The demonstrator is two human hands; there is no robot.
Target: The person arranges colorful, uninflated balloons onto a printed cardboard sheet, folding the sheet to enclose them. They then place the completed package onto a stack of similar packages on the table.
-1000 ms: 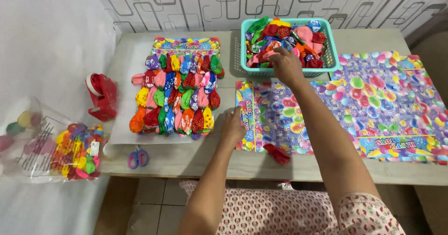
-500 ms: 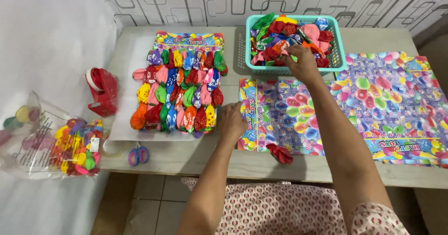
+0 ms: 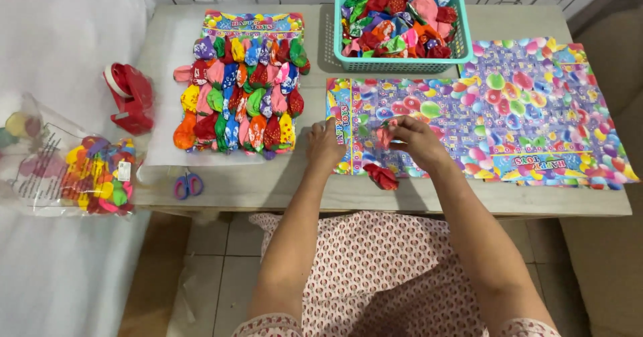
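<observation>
The right hand (image 3: 414, 138) is now back from the teal basket (image 3: 462, 29) at twelve o'clock, its grip pinching a pinkish-red balloon (image 3: 384, 134) over the printed balloon card (image 3: 362, 103) — one piece picked. The left hand (image 3: 326, 143) is pressing flat, fingers spread, on the card's nine-o'clock edge; a red balloon (image 3: 380, 176) is lying on the counter (image 3: 268, 183) at six o'clock.

Home craft table (image 3: 281, 183): tiled floor (image 3: 221, 277), balloon basket (image 3: 402, 61).

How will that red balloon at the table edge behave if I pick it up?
Likely floppy: the red balloon lies crumpled and uninflated. Probably very light, like the pink balloon pinched in the right hand. It shouldn't roll, lying flat on the card.
</observation>
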